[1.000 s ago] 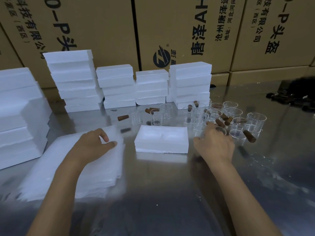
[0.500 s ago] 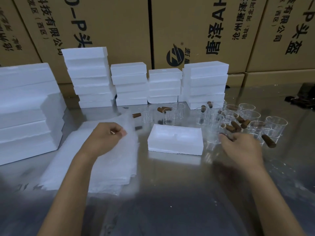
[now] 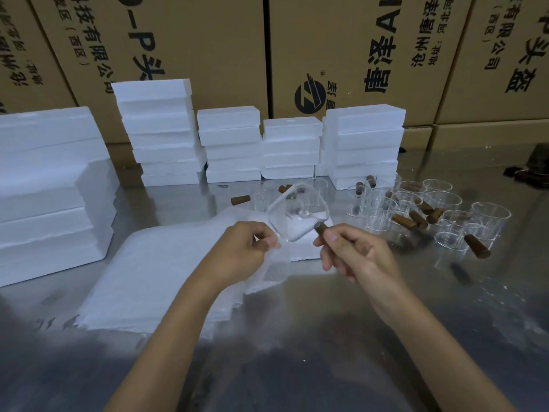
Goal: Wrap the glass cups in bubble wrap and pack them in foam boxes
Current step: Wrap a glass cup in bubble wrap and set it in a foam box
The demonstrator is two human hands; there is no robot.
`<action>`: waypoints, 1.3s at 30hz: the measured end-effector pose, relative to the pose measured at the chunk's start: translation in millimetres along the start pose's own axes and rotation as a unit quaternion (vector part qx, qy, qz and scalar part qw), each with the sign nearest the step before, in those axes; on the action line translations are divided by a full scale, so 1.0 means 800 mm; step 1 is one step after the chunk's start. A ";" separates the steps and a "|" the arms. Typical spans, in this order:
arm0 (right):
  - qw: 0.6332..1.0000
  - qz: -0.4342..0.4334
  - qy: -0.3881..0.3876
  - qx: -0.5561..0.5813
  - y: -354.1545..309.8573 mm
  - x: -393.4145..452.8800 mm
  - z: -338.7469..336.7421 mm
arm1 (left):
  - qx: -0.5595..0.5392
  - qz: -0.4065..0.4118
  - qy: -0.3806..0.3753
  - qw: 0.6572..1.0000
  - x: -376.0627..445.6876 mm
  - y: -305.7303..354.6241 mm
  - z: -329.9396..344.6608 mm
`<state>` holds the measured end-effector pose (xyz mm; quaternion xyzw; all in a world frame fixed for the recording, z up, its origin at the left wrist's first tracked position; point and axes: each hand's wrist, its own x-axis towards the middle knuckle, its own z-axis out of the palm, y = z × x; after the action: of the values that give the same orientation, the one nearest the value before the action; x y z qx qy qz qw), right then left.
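Cartons (image 3: 193, 49), brown printed cardboard, wall at 12. Table (image 3: 297, 367) is reflective steel. Foam boxes (image 3: 157, 132), white matte slabs, stacked 9 to 12. Wrap (image 3: 154, 272): soft white sheet stack at 8. Cups (image 3: 445, 209), clear cylinders with brown wooden handles, clustered at 2. Centre: one cup (image 3: 297, 218) held tilted in the air, transparent, thin rim. Right hand (image 3: 353, 257) curls around its handle (image 3: 321, 228); left hand (image 3: 246, 248) pinches a wrap sheet against the cup.
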<state>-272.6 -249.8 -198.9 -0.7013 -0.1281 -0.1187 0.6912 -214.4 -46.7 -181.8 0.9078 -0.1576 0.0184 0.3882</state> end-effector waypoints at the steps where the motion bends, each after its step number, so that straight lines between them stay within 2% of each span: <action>1: 1.000 -0.004 -0.003 -0.030 0.003 0.000 0.000 | -0.003 0.000 0.000 1.000 0.000 0.000 0.000; 5: 0.985 -0.014 0.026 -0.172 0.023 0.004 -0.006 | -0.022 -0.011 0.040 0.999 0.002 -0.003 -0.009; 10: 0.936 -0.059 0.044 -0.344 0.035 0.002 -0.010 | -0.170 0.000 0.130 0.977 0.002 0.008 -0.011; 13: 0.910 -0.074 0.050 -0.406 0.034 0.002 -0.006 | -0.230 0.046 0.131 0.963 -0.005 0.023 -0.009; 15: 0.907 -0.071 0.068 -0.410 0.035 0.002 -0.001 | -0.230 0.080 0.110 0.964 -0.011 0.034 -0.002; 17: 0.936 -0.049 0.092 -0.335 0.033 0.002 0.005 | -0.229 0.108 0.067 0.965 -0.017 0.043 0.006; 19: 0.970 0.000 0.112 -0.214 0.026 0.005 0.007 | -0.244 0.119 0.024 0.962 -0.021 0.047 0.016; 21: 0.984 0.049 0.129 -0.109 0.017 0.007 0.005 | -0.264 0.115 -0.003 0.957 -0.023 0.051 0.026; 24: 0.984 0.104 0.137 0.031 0.009 0.008 0.001 | -0.299 0.093 -0.054 0.948 -0.026 0.057 0.041; 27: 0.961 0.175 0.126 0.173 0.007 0.009 -0.005 | -0.328 0.069 -0.127 0.933 -0.031 0.061 0.047; 28: 0.957 0.180 0.106 0.203 0.006 0.009 -0.006 | -0.332 0.067 -0.125 0.932 -0.032 0.064 0.045; 29: 0.954 0.179 0.086 0.226 0.005 0.009 -0.008 | -0.337 0.073 -0.088 0.935 -0.032 0.065 0.042; 31: 0.947 0.183 0.058 0.257 0.001 0.010 -0.009 | -0.320 0.108 0.092 0.937 -0.027 0.064 0.029; 33: 0.941 0.192 0.038 0.276 -0.001 0.012 -0.010 | -0.236 0.143 0.271 0.922 -0.020 0.054 0.011; 34: 0.943 0.189 0.029 0.271 -0.001 0.012 -0.011 | -0.187 0.145 0.313 0.920 -0.016 0.046 0.003; 36: 0.951 0.179 -0.004 0.251 0.000 0.010 -0.013 | -0.152 0.124 0.288 0.937 -0.007 0.027 -0.011; 39: 0.956 0.169 -0.050 0.234 0.003 0.003 -0.014 | -0.230 0.086 0.161 0.956 0.000 0.007 -0.020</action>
<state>-269.2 -261.0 -200.2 -0.5363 -0.0656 0.0684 0.8387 -215.1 -38.9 -166.5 0.7621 -0.1703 0.1614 0.6034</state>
